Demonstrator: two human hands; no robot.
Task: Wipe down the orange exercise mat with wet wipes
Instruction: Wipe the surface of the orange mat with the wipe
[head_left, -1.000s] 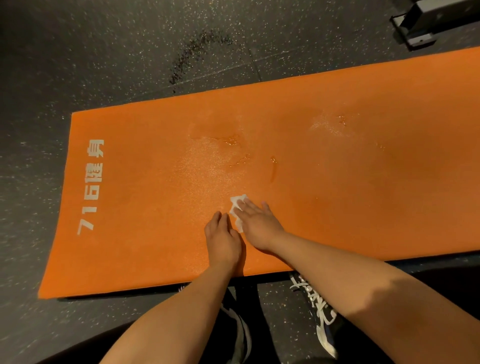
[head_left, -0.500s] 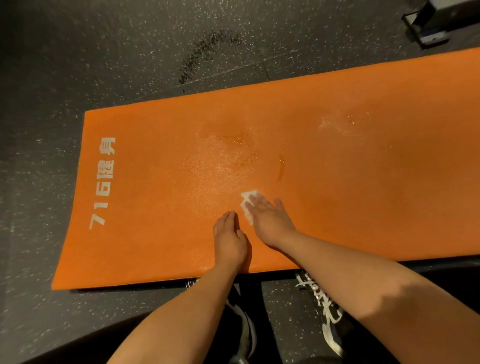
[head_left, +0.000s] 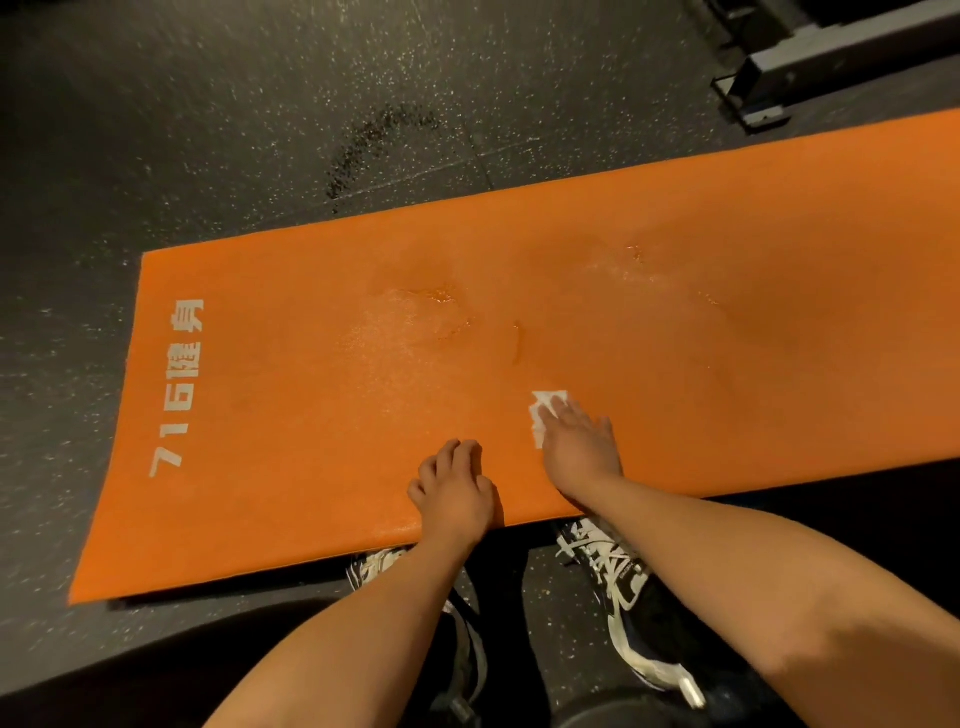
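One orange mat (head_left: 675, 322) and one white wipe (head_left: 540, 415). Two hands — left hand (head_left: 457, 499), right hand (head_left: 579, 449) — and two sneakers (head_left: 618, 571), plus one metal frame (head_left: 789, 67).

White print (head_left: 179, 387) "716健身" runs sideways nr left end of orange mat (head_left: 675, 322); shoe (head_left: 618, 566) markings prob. a logo, unreadable.
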